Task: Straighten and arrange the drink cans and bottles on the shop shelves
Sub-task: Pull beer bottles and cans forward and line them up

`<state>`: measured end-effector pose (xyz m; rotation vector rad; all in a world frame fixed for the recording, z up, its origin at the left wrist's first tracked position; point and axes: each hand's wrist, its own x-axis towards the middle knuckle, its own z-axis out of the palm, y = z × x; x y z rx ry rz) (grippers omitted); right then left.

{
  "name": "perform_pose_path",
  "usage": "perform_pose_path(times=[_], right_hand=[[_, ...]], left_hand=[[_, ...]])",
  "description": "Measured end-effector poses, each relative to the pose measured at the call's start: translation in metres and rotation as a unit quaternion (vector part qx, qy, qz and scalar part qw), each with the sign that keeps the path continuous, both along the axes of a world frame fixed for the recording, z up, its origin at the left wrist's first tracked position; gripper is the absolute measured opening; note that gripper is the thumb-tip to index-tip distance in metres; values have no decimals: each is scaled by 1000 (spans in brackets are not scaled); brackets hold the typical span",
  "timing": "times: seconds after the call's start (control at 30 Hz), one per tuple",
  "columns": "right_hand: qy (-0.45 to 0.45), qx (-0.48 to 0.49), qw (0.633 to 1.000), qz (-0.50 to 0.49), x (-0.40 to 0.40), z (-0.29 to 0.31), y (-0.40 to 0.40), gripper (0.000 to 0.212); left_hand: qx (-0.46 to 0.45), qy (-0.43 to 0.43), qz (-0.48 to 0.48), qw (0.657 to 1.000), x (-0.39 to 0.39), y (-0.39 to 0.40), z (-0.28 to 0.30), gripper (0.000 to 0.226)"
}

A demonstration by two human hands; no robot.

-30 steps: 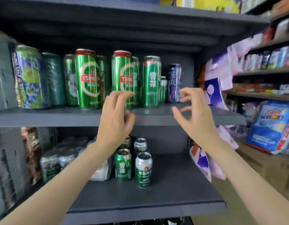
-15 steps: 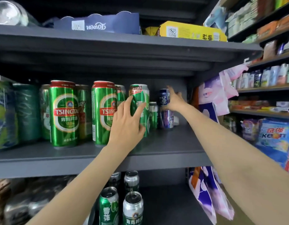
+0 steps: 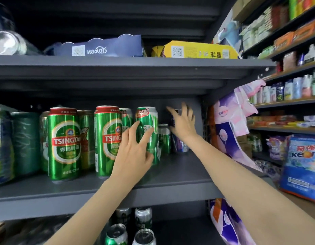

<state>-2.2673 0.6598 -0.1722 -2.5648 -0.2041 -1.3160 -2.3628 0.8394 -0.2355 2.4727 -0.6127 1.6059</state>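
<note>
Green tall can (image 3: 147, 131) upright on shelf (image 3: 179, 175) | left hand (image 3: 133, 152) at its 7 o'clock, fingers apart, touching | right hand (image 3: 182, 123) spread against dark blue can (image 3: 179, 144), grip unclear

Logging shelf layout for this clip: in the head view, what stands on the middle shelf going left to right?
Blue-green can → dark green can → first Tsingtao can → second Tsingtao can → green can under the left hand → small green can → dark blue can behind the right hand.
</note>
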Motion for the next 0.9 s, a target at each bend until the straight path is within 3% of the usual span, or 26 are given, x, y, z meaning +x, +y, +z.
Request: perform_pose_path(times=[0.07,0.13,0.2,0.33,0.53,0.73,0.9], right_hand=[[9,-118,993,-3,1,-3,3,54],[53,-174,983,-26,6,-10,4,52],[76,-142,987,-20,6,-14,5,58],[14,-91,996,16,-10,-8,5,50],[102,-7,986,130,-24,-14,9,30],[23,97,981,167,-78,-7,-11,37],[-13,181,946,269,-170,3,-28,43]], left_hand=[[-7,5,-3,1000,0,0,1,67],[-12,11,-8,1000,-1,-1,1,66],[-14,12,-12,1000,-1,-1,0,66],[-15,14,-19,1000,-2,0,1,64],[-18,21,-23,999,-1,0,1,63],[-21,21,-35,999,-4,0,1,61],[-40,29,-65,997,-24,0,6,49]])
